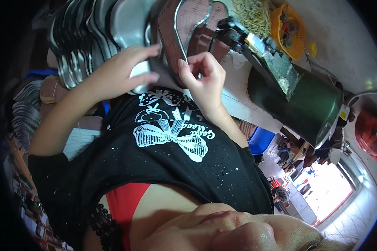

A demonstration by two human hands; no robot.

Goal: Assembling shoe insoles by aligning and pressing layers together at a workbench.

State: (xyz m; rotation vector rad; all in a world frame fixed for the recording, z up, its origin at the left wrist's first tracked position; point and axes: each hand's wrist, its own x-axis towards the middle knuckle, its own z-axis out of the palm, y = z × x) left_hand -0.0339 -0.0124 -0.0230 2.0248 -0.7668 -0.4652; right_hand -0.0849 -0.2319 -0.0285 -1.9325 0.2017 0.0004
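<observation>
My left hand [138, 69] is over the near end of a row of grey, shiny shoe soles [132, 23], its fingers spread and slightly smeared by motion. A pale, bright sole end shows between its thumb and fingers, but I see no grip on it. With thumb and forefinger pinched together, my right hand [204, 79] holds the silvery rim of a brown shoe sole [168, 33]. More brown soles [194, 14] lie against it to the right, also with shiny edges. The lower part of the held sole is in shadow between my hands.
At the right stands a green cylindrical machine [297, 106] with a black clamp head [232, 33] reaching toward the soles. Beyond are a tangle of yellowish bands [252, 16] and an orange basket [299, 46] with tools. A blue bin [261, 141] sits lower right; more stacked soles [25, 104] are at left.
</observation>
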